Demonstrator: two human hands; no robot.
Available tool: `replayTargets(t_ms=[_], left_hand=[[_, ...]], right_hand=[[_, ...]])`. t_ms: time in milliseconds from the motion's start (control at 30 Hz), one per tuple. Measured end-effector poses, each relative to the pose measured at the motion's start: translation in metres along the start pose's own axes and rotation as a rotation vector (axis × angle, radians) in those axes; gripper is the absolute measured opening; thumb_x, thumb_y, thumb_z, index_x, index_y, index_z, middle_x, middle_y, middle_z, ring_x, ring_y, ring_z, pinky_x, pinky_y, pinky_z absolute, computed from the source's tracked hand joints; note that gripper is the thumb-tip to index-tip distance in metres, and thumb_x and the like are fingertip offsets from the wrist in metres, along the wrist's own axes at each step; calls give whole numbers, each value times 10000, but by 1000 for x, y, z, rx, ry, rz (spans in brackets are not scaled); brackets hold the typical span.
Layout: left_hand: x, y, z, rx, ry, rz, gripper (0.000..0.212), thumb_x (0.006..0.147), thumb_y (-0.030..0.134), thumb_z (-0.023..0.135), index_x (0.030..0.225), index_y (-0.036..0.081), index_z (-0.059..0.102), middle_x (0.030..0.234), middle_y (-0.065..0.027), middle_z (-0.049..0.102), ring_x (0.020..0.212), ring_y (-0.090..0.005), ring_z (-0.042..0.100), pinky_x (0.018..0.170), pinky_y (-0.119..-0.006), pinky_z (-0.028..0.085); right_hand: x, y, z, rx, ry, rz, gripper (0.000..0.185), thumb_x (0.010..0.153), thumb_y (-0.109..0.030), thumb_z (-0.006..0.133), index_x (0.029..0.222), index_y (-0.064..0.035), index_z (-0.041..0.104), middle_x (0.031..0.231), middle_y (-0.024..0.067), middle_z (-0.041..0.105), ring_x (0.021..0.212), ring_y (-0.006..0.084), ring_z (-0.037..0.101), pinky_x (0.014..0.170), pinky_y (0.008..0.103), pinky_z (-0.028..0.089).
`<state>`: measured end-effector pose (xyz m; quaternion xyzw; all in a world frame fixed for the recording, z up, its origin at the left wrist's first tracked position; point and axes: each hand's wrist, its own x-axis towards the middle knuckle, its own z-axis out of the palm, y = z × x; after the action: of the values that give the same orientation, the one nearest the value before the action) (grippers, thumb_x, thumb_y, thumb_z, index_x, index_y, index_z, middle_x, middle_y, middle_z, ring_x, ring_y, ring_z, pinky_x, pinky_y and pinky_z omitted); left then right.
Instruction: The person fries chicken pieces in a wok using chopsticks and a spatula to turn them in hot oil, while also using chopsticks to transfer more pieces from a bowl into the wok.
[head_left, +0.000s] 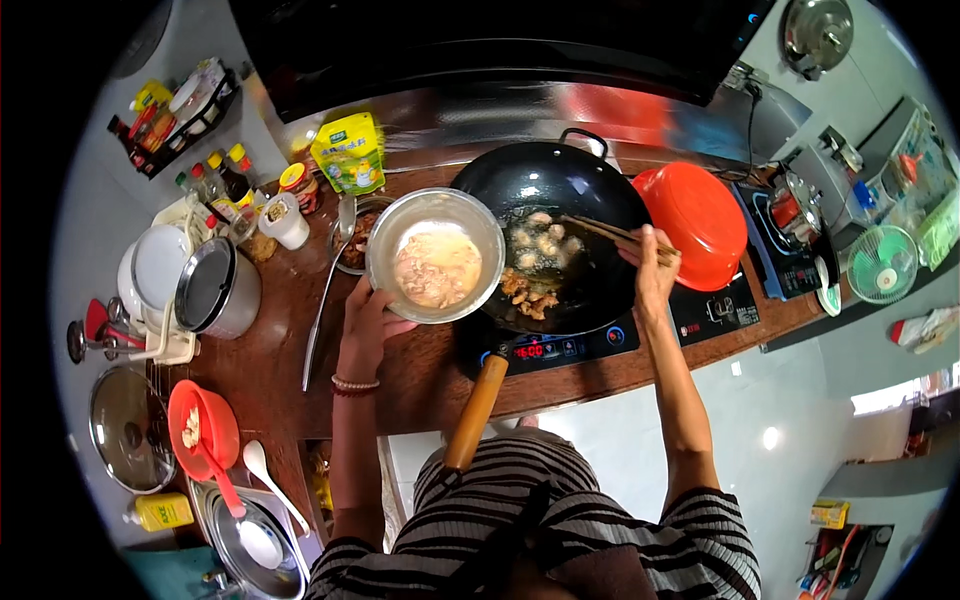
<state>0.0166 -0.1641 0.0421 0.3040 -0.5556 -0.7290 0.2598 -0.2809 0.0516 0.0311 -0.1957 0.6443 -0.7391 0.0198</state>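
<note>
My left hand (371, 319) holds a metal bowl (379, 255) of raw battered meat pieces (437, 270) at the wok's left rim. In my right hand (652, 262) is a pair of wooden chopsticks (600, 229), their tips over the black wok (607, 285). Pale pieces (546, 241) bubble in oil there, with browned pieces (532, 294) below them on the wok's side. The wok rests on an induction cooker (592, 345) with a lit display, its wooden handle (476, 412) pointing towards me.
An upturned red basin (701, 225) stands right of the wok. A long-handled metal spoon (322, 315) leans on a bowl of dark food (358, 244) at left. Beyond are a yellow-green seasoning pouch (349, 154), a lidded pot (217, 289) and a red colander (204, 442) by the sink.
</note>
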Motion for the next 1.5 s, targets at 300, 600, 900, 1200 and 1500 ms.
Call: replayTargets(t_ms=[300,600,900,1200,1500], left_hand=[[-5,17,25,35,-14,11,490,820,169,471,1288,44,392,1034,-139,594,774,-192,644,622,-274,553],[-1,12,41,36,-79,-48,446,837,77,429,1277,24,382,1052,-148,579,766,-197,649,594,-290,571],[-3,9,48,59,-118,-34,498,830,103,435,1312,20,341,1052,-171,583,726,-202,657,564,-266,569],[-3,6,47,20,-80,-74,510,822,128,464,1308,26,346,1061,-177,577,755,-218,655,595,-289,572],[-5,3,8,12,28,37,396,851,142,446,1237,53,446,1004,-97,596,758,-154,629,599,-249,540]], right_hand=[[-58,-95,13,258,-207,-9,316,915,-264,470,914,46,529,881,145,558,753,264,632,637,343,562],[-78,-84,20,227,-352,128,263,901,-225,512,925,34,553,895,117,576,758,204,618,646,322,568],[-92,-66,43,227,-243,133,268,907,-219,507,873,44,545,872,152,596,748,232,637,658,314,568],[-83,-74,29,409,-90,266,338,877,-340,540,923,-5,525,840,143,602,705,285,651,619,329,561],[-62,-78,0,491,-4,219,314,868,-305,564,955,-9,508,876,126,587,700,305,649,599,358,574]])
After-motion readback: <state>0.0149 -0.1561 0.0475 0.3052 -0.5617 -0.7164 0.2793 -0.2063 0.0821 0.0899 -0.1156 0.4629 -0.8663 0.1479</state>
